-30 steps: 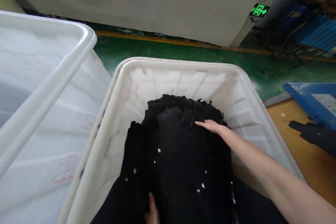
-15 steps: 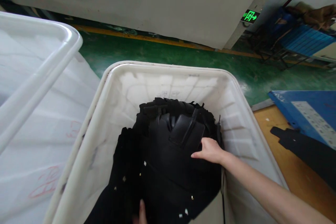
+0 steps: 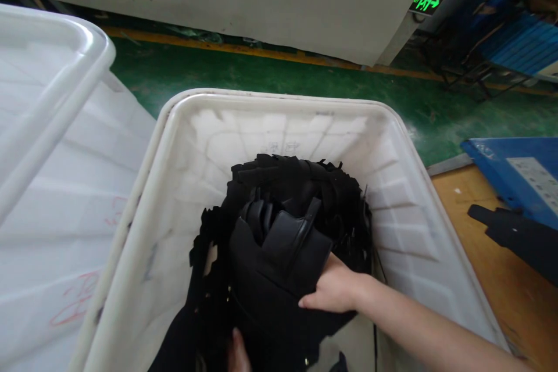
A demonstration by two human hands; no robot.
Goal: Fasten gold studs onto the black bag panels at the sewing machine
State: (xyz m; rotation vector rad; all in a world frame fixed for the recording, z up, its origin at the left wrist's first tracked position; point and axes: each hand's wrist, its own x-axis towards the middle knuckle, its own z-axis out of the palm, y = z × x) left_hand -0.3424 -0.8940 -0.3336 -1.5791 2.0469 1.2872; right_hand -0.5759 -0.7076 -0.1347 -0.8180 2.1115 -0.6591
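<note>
Inside a white plastic bin (image 3: 283, 102) lies a heap of black sheet pieces (image 3: 279, 171) with jagged edges. My right hand (image 3: 333, 288) grips the right edge of a folded black piece (image 3: 261, 285), thumb on top and the other fingers hidden beneath it. At the bottom of the view my left hand (image 3: 239, 354) shows only in part, against the black material; its grip is hidden. Small light specks dot the black sheets.
A second white bin (image 3: 56, 128) stands at the left. On the right, a wooden surface (image 3: 462, 192) holds a black piece (image 3: 518, 235) and a blue panel (image 3: 514, 157). Green floor (image 3: 209, 70) and a grey wall lie beyond.
My right hand has moved down and left, pulling the folded black piece with it. More of the heap behind shows. The camera view has shifted slightly.
</note>
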